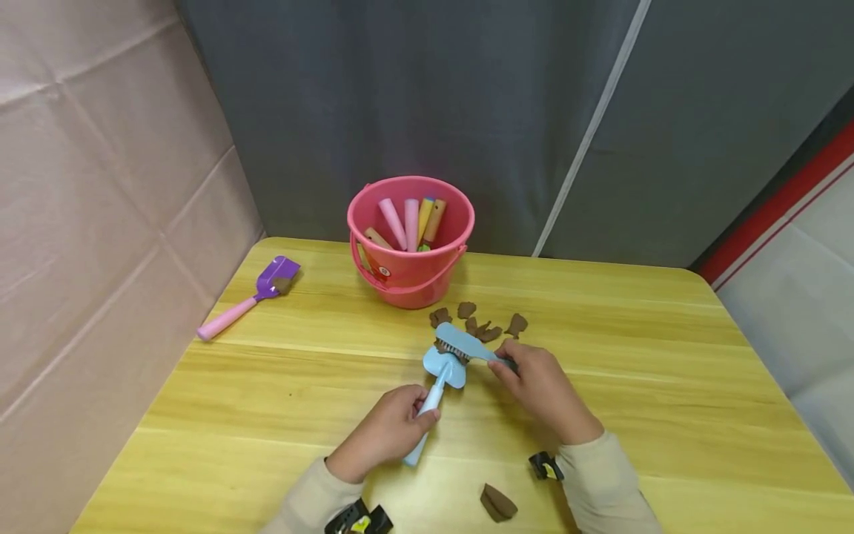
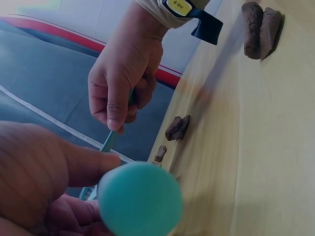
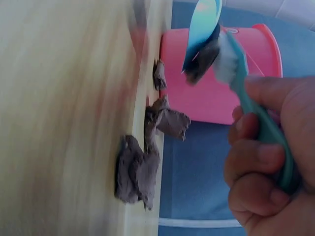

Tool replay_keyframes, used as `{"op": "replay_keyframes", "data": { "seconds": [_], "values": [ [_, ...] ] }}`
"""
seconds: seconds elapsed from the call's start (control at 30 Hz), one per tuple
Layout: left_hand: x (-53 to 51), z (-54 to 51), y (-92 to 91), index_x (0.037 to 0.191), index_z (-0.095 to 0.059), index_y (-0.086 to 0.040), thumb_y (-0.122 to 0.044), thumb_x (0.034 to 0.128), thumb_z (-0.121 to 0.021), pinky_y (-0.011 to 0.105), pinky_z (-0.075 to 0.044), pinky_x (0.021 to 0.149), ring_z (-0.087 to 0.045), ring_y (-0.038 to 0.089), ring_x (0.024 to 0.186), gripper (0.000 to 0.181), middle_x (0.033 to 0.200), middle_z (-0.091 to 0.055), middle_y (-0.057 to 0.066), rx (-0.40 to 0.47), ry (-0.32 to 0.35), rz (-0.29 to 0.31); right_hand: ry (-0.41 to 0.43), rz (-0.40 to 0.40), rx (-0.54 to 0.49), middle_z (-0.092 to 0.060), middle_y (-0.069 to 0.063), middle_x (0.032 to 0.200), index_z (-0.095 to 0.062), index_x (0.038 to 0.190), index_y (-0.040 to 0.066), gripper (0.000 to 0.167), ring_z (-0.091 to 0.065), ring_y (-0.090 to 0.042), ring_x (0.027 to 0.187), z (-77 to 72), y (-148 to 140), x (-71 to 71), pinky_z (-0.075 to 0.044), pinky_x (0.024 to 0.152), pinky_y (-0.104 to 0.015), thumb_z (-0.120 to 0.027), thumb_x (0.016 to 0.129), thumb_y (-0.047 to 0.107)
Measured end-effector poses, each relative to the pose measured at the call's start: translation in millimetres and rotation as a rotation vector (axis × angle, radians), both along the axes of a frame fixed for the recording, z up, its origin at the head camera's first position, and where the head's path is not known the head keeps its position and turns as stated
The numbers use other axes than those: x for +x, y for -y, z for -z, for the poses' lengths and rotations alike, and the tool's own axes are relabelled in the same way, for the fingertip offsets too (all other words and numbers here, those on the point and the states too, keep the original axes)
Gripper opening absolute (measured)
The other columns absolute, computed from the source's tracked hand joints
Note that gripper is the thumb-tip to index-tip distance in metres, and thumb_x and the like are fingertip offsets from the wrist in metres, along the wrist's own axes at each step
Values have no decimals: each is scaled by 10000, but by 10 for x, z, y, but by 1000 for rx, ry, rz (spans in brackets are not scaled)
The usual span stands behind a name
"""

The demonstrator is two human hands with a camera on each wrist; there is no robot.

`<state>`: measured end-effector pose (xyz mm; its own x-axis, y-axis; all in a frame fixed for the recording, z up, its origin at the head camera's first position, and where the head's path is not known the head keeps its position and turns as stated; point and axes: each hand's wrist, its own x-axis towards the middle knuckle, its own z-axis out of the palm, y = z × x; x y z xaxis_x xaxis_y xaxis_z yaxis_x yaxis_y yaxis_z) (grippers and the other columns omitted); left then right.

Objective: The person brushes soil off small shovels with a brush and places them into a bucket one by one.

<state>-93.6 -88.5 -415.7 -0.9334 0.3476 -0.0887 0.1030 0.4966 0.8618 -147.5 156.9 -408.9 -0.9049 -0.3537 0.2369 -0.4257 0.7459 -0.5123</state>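
Note:
My left hand (image 1: 394, 425) grips the handle of a light blue toy shovel (image 1: 432, 400), tilted above the wooden table. In my right hand (image 1: 542, 380) is a blue brush (image 1: 463, 343), held by its handle with the bristles down at the shovel's blade. A brown lump of clay (image 3: 203, 62) sits between bristles and blade in the right wrist view. Several clay pieces (image 1: 517, 325) lie on the table just beyond the brush. Nearer the front edge is another clay lump (image 1: 497, 503), seen as two pressed-together parts in the left wrist view.
Behind the clay stands a pink bucket (image 1: 414, 285) with several pink, yellow and tan handles sticking up inside. At the table's left lies a purple scoop (image 1: 270, 280) with a pink handle and a bit of clay on it. A dark curtain (image 1: 427, 89) hangs behind the table.

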Motion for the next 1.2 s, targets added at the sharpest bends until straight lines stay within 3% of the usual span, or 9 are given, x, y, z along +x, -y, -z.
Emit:
{"op": "replay_keyframes", "data": {
  "seconds": [0.27,0.33,0.43,0.57,0.67,0.8,1.07,1.13,1.2],
  "values": [
    [-87,-29,-8,1024,-619,16,-113,963,-624,289,-468,604,-524,154,696,143,787,-556,28,13,2,23,-76,171,-22,-505,4,676,-613,959,52,114,-410,-134,543,-88,-129,-43,-360,509,-296,-680,952,144],
    [-114,-36,-12,1043,-618,26,-106,971,-609,288,-465,608,-523,152,699,151,789,-552,27,13,-9,26,-83,181,-49,-506,1,687,-616,968,58,110,-406,-132,540,-118,-132,-29,-362,510,-299,-679,954,147],
    [-144,-39,-18,1047,-614,35,-93,980,-591,288,-455,605,-515,151,694,146,788,-541,34,10,-28,25,-74,96,-80,-513,34,699,-631,970,89,87,-418,-107,555,-160,-95,11,-379,521,-286,-686,951,154],
    [-151,-41,-37,1067,-606,43,-77,982,-584,309,-458,620,-514,170,720,149,836,-537,63,3,-41,16,-67,-72,-40,-538,86,754,-651,967,123,82,-448,-72,622,-184,-3,60,-401,565,-261,-707,938,175],
    [-144,-38,-58,1087,-606,43,-74,976,-591,336,-464,661,-517,188,767,162,887,-544,82,-8,-52,13,-61,-111,8,-549,94,786,-654,970,132,101,-461,-68,655,-182,43,72,-408,585,-258,-727,922,184],
    [-140,-25,-78,1081,-613,23,-73,970,-600,337,-466,696,-518,185,796,148,904,-548,70,-25,-66,11,-59,-42,34,-531,79,740,-648,976,125,111,-459,-85,620,-186,32,42,-403,566,-269,-727,921,179],
    [-160,-8,-71,1091,-616,25,-60,970,-597,329,-461,672,-512,181,780,149,896,-539,64,-10,-77,4,-78,201,27,-513,-3,695,-648,1019,41,153,-435,-164,565,-181,-105,-66,-367,529,-325,-701,938,160],
    [-168,-4,-71,1104,-614,31,-51,970,-590,327,-463,675,-515,182,779,159,897,-537,65,-13,-73,0,-69,225,-4,-520,-15,715,-652,1041,27,172,-440,-170,573,-196,-109,-56,-372,532,-328,-695,942,161],
    [-180,-2,-66,1114,-611,38,-44,970,-586,328,-468,678,-519,183,780,167,902,-538,67,-15,-72,-3,-69,198,-43,-549,-2,746,-652,1033,45,153,-454,-155,594,-224,-87,-28,-390,547,-321,-698,941,159]
  ]
}}
